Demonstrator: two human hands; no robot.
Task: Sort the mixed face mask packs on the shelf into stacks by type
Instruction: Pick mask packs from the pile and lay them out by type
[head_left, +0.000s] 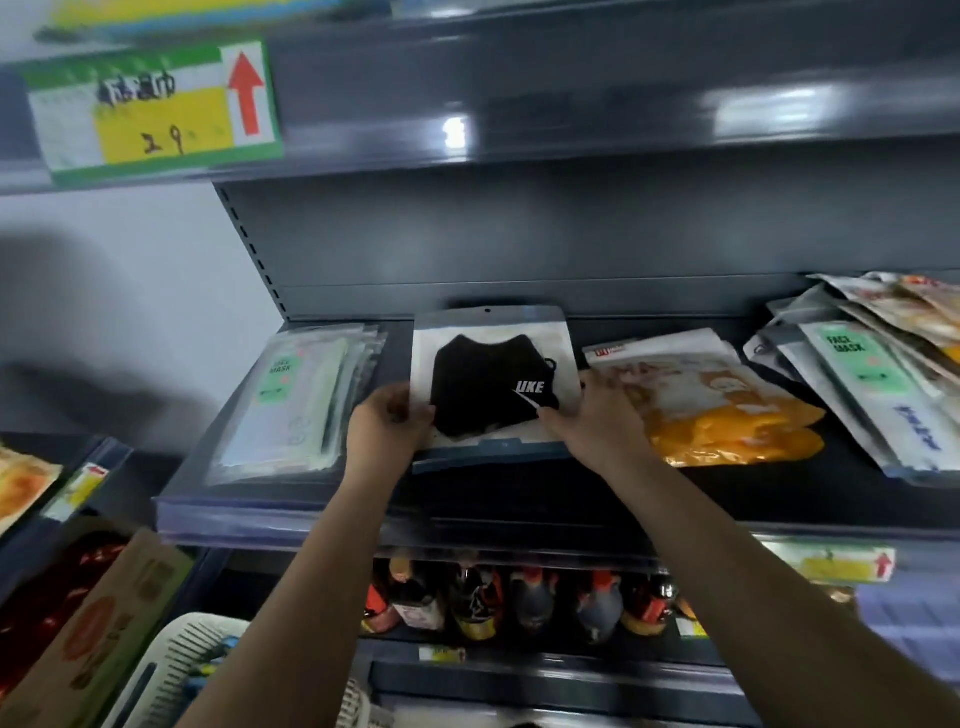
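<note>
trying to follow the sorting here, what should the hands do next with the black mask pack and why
Probably let go and square it: both hands, left and right, pinch the black mask pack, which already lies on its own stack, while mixed packs wait at right.

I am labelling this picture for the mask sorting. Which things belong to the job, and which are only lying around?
Job: black mask pack held by left hand and right hand; green-label stack; orange packs; unsorted pile.
Around: price tag; sauce bottles; white basket.
</note>
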